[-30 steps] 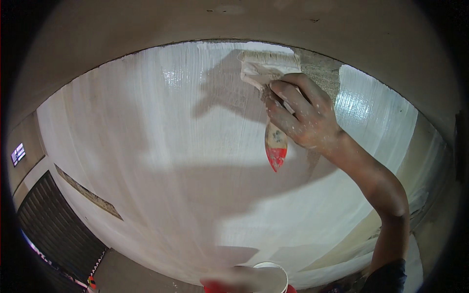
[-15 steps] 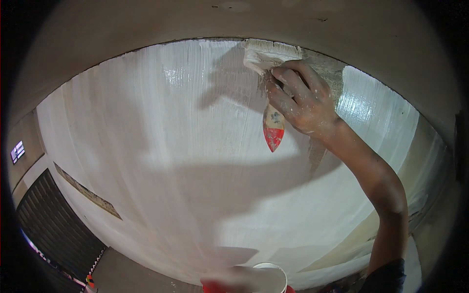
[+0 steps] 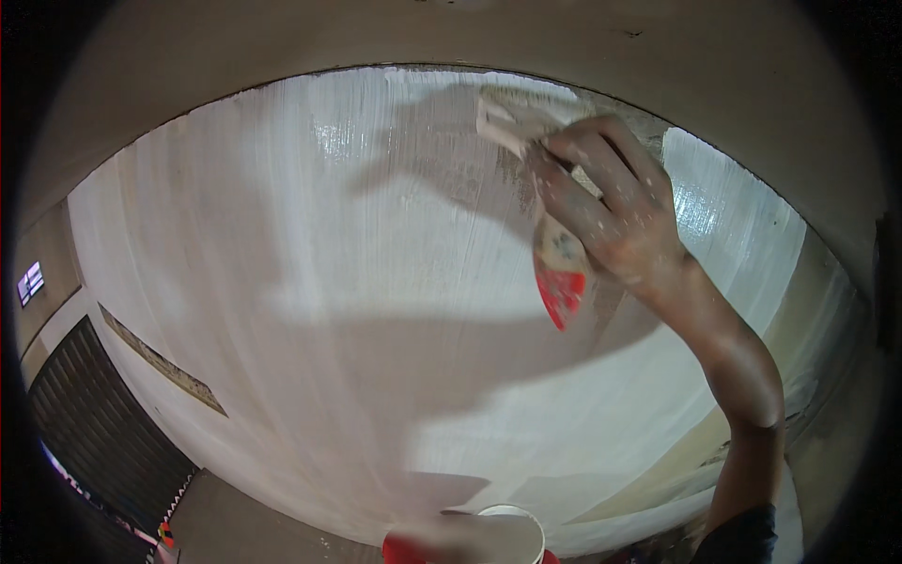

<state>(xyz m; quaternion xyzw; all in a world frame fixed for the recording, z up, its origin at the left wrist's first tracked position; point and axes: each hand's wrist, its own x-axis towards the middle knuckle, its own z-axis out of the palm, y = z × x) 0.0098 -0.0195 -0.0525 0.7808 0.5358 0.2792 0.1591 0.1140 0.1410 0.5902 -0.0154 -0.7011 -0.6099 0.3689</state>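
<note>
My right hand [image 3: 611, 197] is raised to the upper part of the wall, its fingers closed round a wide flat paintbrush [image 3: 561, 282]. The brush has a pale, paint-smeared handle with a red pointed end hanging below the hand. Its white-coated head meets the wall [image 3: 329, 235] just under the ceiling line, by a strip of bare grey surface. White paint spots dot my fingers. I cannot make out my left hand; a blurred brownish patch lies beside a white bucket [image 3: 537, 526] at the lower edge.
The ceiling [image 3: 282, 42] runs close above the brush. Low on the left are a dark slatted shutter [image 3: 94, 404] and a long narrow recess [image 3: 164, 362] in the wall. Something red [image 3: 399, 550] shows beside the bucket. Wet white paint [image 3: 695, 183] shines right of my hand.
My right hand has moved a little right and down with the brush. The handle's red end has swung lower and to the right, and the brush head is more tilted.
</note>
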